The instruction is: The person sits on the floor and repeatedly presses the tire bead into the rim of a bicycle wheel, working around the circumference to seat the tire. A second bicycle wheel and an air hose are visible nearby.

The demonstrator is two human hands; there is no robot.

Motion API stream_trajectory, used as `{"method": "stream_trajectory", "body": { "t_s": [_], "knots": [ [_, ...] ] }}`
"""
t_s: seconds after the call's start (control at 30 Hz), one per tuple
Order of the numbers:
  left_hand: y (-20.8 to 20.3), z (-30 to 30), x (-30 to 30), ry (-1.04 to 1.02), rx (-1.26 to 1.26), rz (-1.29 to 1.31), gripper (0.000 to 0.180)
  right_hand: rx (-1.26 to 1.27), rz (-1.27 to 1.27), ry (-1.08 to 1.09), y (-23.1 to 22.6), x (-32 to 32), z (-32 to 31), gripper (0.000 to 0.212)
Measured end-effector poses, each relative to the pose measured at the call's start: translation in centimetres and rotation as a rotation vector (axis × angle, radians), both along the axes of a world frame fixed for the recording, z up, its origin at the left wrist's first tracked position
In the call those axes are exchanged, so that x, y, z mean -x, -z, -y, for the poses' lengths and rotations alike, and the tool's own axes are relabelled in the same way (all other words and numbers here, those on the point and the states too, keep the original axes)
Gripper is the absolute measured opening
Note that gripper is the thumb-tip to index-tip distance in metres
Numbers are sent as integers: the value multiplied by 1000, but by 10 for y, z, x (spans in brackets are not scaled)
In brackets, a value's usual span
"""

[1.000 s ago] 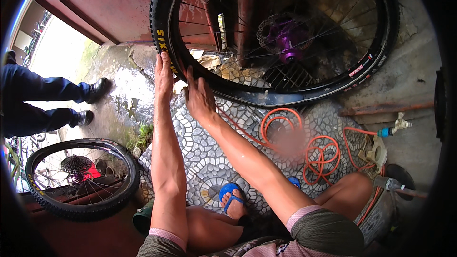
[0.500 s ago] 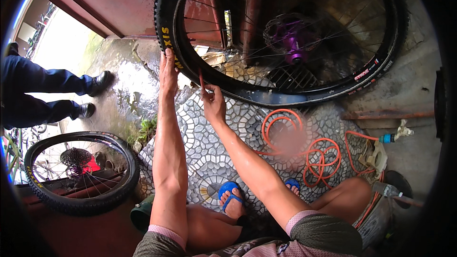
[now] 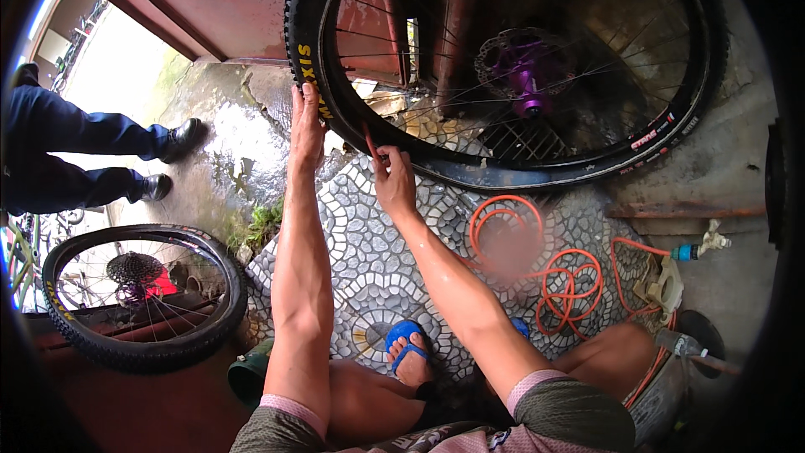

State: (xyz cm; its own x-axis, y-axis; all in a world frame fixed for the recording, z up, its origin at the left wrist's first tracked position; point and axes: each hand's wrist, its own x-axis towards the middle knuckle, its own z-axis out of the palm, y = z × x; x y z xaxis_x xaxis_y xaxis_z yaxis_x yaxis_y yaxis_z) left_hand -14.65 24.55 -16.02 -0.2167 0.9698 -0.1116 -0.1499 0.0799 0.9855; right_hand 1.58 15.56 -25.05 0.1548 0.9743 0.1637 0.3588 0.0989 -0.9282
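Head view, item by item. Large black knobbly bicycle tyre on a spoked wheel with a purple hub [image 3: 511, 75]: upright at the top of the picture, its lower edge on the patterned cobble floor [image 3: 360, 235]. Our left hand [image 3: 307, 122]: flat against the tyre's outer tread at the left, fingers together and straight, clamped on nothing. Our right hand [image 3: 392, 178]: at the tyre's lower sidewall, fingers pinched on a thin reddish lever [image 3: 370, 141] set against the rim; half a second ago it sat a little lower, and a second ago it lay close beside the left hand. Coiled orange hose [image 3: 553, 273]: on the floor to the right. Second black spoked wheel with a cassette [image 3: 138, 294]: lower left, unmoved. Another person's dark trouser legs and black shoes [image 3: 109, 155]: far left.
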Motion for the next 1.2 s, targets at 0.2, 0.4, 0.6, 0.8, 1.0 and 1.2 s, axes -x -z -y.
{"method": "stream_trajectory", "body": {
  "t_s": [0.2,0.4,0.6,0.8,1.0,1.2],
  "knots": [
    [0,-2,-3,87,-59,87,93,-52,-31,3,-9,7,-15,20],
    [31,-16,9,105,-243,268,94,-95,-45,-27,5,-5,-10,19],
    [40,-23,-4,126,-210,453,92,-120,12,-46,17,-19,-10,19],
    [22,-18,2,83,-124,405,92,-53,-85,-48,-17,12,-21,16],
    [14,-20,-17,111,-99,425,94,-112,-84,41,13,-2,-20,18],
    [20,-16,12,153,-78,427,86,-157,-62,44,-42,39,-48,15]
  ]
}}
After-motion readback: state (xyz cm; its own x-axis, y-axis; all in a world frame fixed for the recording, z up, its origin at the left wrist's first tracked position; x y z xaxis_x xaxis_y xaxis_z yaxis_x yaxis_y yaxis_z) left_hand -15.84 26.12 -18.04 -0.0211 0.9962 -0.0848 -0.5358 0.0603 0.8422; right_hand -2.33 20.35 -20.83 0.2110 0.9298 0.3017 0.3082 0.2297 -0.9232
